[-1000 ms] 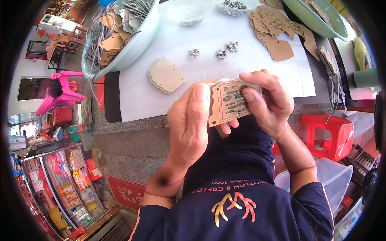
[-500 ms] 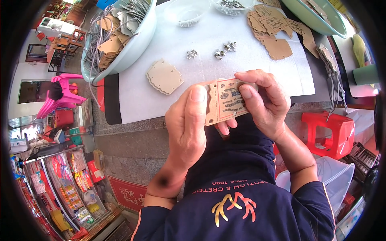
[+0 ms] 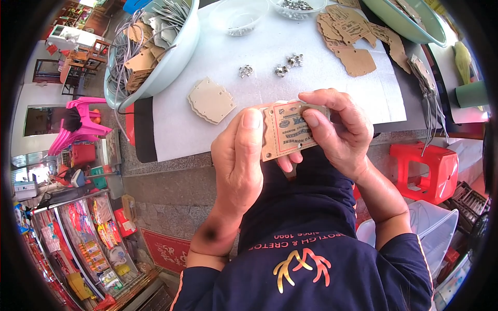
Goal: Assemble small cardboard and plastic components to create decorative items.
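Both hands hold one tan printed cardboard tag [image 3: 286,129] above the table's front edge. My left hand [image 3: 239,155] pinches its left end with the thumb on top. My right hand [image 3: 337,129] grips its right end, thumb pressed on the printed face. A small stack of blank tan tags [image 3: 211,100] lies on the white sheet [image 3: 249,46] just beyond my left hand. Three small clusters of metal eyelets [image 3: 282,66] sit further back on the sheet.
A pale green bowl [image 3: 176,57] at the back left holds tags and grey strings. More loose tags [image 3: 353,44] lie at the back right beside another green bowl [image 3: 410,23]. Two clear tubs [image 3: 241,18] stand at the back. A red stool [image 3: 428,166] stands at right.
Both hands have kept hold of the tag and shifted it slightly; my right thumb has slid on its face.
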Motion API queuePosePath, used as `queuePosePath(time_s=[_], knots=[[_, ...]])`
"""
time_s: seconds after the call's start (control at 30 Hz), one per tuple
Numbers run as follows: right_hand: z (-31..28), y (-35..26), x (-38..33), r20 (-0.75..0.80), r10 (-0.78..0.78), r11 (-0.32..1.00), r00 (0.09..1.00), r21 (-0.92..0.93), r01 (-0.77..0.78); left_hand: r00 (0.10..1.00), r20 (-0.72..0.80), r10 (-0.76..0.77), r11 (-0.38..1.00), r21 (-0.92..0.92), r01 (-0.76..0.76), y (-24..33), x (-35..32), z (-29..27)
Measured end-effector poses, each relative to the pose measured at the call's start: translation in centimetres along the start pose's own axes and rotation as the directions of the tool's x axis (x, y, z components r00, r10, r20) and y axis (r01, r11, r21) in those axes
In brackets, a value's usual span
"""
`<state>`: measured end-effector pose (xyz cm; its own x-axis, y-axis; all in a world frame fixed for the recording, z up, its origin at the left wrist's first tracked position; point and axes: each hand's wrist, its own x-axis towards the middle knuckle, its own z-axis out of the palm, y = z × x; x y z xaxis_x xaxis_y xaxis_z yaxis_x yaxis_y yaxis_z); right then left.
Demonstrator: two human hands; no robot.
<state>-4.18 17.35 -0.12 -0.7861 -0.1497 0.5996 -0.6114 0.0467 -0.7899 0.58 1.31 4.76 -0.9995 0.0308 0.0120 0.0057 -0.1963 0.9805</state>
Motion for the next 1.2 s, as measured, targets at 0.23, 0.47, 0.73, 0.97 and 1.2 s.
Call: queuePosePath(time_s=[0.23,0.47,0.73,0.97,1.2], knots=[[0.4,0.1,0.1,-0.019,-0.006,0.999,1.000,-0.049,0.005,1.000,-0.020,0.009,0.999,0.048,-0.008,-0.4,0.2,-0.2],[0.7,-0.1,0.1,-0.032,0.023,0.997,0.999,-0.077,-0.026,0.998,-0.048,0.029,1.000,0.014,-0.028,-1.1,0.5,-0.2],[1.6,-0.1,-0.4,-0.085,0.151,0.988,0.985,-0.009,-0.152,0.992,-0.117,0.054,0.992,-0.105,-0.066,-2.0,0.1,0.3],[3.0,-0.5,-1.1,-0.132,0.271,0.955,0.953,0.162,-0.249,0.967,-0.229,0.109,0.987,-0.093,-0.133,-2.2,-0.3,0.6],[3.8,-0.4,-1.6,-0.116,0.318,0.930,0.941,0.230,-0.286,0.926,-0.351,0.140,0.975,-0.112,-0.190,-2.4,-0.2,0.7]])
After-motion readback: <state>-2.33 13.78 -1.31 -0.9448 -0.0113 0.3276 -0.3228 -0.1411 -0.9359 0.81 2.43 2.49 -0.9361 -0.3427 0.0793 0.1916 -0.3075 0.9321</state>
